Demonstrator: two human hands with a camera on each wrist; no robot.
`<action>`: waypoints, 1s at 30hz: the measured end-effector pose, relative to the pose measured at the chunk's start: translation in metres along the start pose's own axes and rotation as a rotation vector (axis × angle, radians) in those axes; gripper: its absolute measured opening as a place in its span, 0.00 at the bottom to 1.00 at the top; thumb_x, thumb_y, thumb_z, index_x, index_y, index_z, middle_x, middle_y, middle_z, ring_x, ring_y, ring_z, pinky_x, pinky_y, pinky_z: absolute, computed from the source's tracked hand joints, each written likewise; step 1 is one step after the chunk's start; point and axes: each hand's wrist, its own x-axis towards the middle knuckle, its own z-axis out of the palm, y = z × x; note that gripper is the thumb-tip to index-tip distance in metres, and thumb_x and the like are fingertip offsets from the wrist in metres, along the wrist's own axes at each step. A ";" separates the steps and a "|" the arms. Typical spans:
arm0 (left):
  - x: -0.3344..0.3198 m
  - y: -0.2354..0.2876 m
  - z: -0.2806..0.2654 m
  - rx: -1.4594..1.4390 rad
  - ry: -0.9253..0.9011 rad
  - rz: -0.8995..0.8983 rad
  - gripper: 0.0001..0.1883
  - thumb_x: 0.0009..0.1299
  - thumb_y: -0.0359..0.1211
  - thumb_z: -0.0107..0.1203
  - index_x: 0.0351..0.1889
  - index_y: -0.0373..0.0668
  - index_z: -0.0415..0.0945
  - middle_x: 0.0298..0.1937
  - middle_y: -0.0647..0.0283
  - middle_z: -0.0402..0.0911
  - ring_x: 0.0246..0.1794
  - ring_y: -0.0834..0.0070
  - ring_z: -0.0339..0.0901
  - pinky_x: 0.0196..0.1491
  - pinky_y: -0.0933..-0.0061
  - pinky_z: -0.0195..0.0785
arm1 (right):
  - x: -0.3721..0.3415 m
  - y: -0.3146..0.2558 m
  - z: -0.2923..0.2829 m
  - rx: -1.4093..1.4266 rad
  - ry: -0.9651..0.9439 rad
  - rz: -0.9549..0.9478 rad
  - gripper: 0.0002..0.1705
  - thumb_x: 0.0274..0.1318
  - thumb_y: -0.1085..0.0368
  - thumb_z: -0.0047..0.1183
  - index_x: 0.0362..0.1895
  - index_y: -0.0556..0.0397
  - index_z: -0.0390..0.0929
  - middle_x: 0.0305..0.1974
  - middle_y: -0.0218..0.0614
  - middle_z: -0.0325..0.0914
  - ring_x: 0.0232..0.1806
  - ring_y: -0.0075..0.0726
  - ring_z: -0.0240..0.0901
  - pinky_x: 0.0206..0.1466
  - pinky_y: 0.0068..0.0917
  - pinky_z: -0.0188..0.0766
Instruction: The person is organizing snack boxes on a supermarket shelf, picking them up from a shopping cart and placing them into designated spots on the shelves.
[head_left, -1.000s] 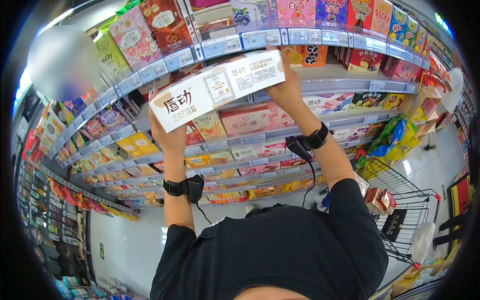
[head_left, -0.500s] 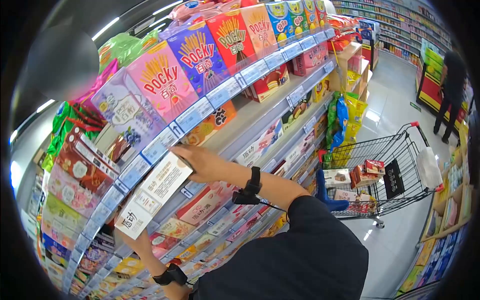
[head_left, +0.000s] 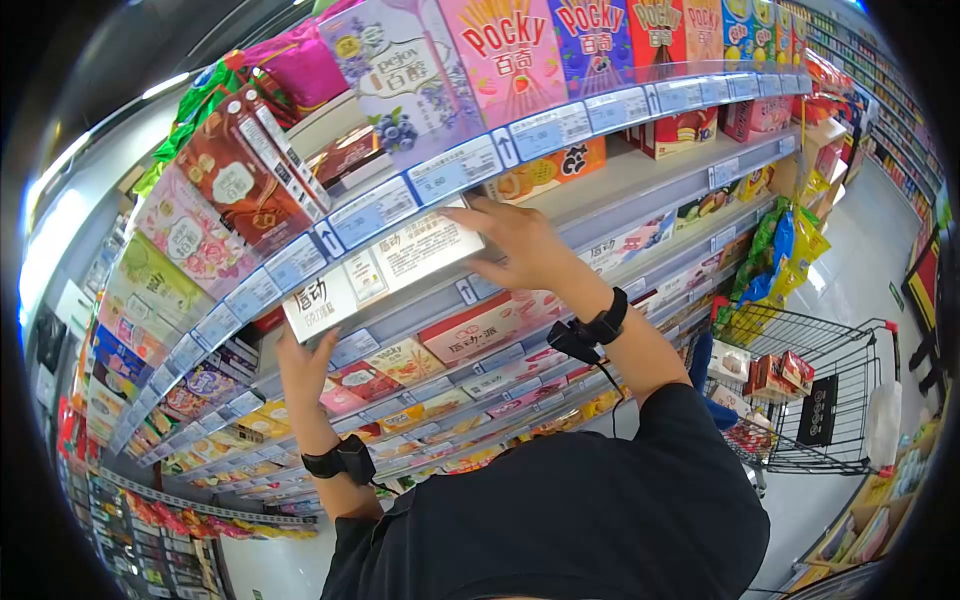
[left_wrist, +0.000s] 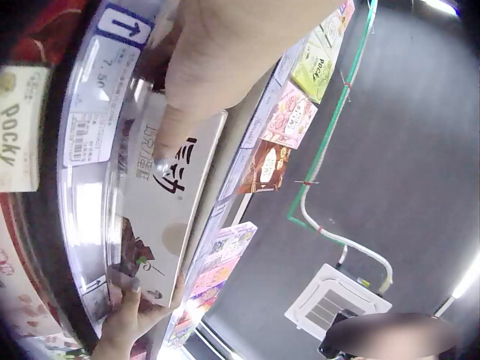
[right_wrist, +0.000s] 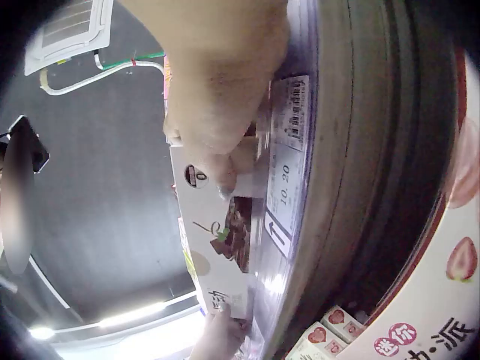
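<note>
A long white box with dark lettering (head_left: 375, 268) sits at the shelf level just below the upper price rail, tilted in the head view. The right hand (head_left: 520, 245) grips its right end, fingers over the top and thumb below. At the box's left end the left hand (head_left: 305, 375) holds on, thumb on the near face. In the left wrist view the box (left_wrist: 169, 202) shows a chocolate cake picture, and the left thumb presses its face. The right wrist view shows the right thumb against the other end of the box (right_wrist: 217, 262). The box's rear is hidden.
Pocky boxes (head_left: 505, 55) stand on the top shelf above the price rail (head_left: 450, 170). Pink boxes (head_left: 480, 330) fill a lower shelf. A wire shopping cart (head_left: 850, 400) with several boxes stands at the right, beside hanging snack bags (head_left: 780, 255).
The box has gone from in front of the price rail to below its edge, still between both hands. The head view has swung right and then partly back left.
</note>
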 end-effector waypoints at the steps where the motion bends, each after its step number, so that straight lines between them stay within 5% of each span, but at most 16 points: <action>1: 0.001 -0.001 -0.002 -0.010 -0.007 -0.010 0.18 0.55 0.27 0.61 0.43 0.32 0.71 0.36 0.53 0.81 0.37 0.68 0.79 0.41 0.70 0.70 | 0.001 -0.001 -0.001 0.066 0.049 0.018 0.37 0.45 0.56 0.59 0.62 0.42 0.60 0.48 0.53 0.71 0.45 0.54 0.72 0.46 0.38 0.70; 6: 0.009 0.000 -0.007 0.096 -0.153 -0.217 0.15 0.62 0.28 0.56 0.45 0.32 0.70 0.37 0.54 0.80 0.37 0.76 0.78 0.40 0.75 0.70 | 0.006 -0.004 0.013 0.076 0.176 0.165 0.32 0.45 0.55 0.60 0.54 0.53 0.66 0.40 0.49 0.76 0.39 0.51 0.76 0.41 0.36 0.72; 9: 0.012 0.001 0.004 -0.157 -0.032 -0.152 0.14 0.62 0.29 0.56 0.43 0.32 0.71 0.35 0.54 0.80 0.35 0.77 0.78 0.39 0.76 0.70 | 0.012 -0.006 0.020 -0.019 0.199 0.216 0.29 0.45 0.55 0.61 0.50 0.55 0.68 0.34 0.48 0.77 0.35 0.50 0.77 0.36 0.35 0.73; 13: 0.018 0.002 0.006 -0.003 -0.072 -0.127 0.13 0.62 0.32 0.57 0.40 0.33 0.71 0.29 0.57 0.80 0.28 0.77 0.78 0.33 0.77 0.68 | 0.018 -0.008 0.024 -0.081 0.203 0.280 0.25 0.46 0.56 0.60 0.46 0.57 0.70 0.30 0.47 0.78 0.33 0.49 0.77 0.34 0.36 0.72; 23: 0.035 0.010 0.033 0.122 -0.062 -0.147 0.18 0.63 0.38 0.54 0.43 0.31 0.69 0.26 0.50 0.78 0.24 0.61 0.76 0.31 0.65 0.68 | 0.027 0.028 0.018 -0.185 0.145 0.394 0.20 0.41 0.56 0.61 0.30 0.61 0.76 0.27 0.44 0.79 0.29 0.46 0.76 0.34 0.33 0.72; 30: 0.047 0.015 0.054 0.319 0.010 -0.041 0.22 0.64 0.39 0.53 0.43 0.25 0.67 0.32 0.42 0.75 0.36 0.48 0.73 0.44 0.57 0.64 | 0.026 0.020 0.007 -0.126 0.199 0.495 0.18 0.43 0.56 0.59 0.30 0.59 0.78 0.27 0.43 0.79 0.32 0.46 0.76 0.37 0.36 0.71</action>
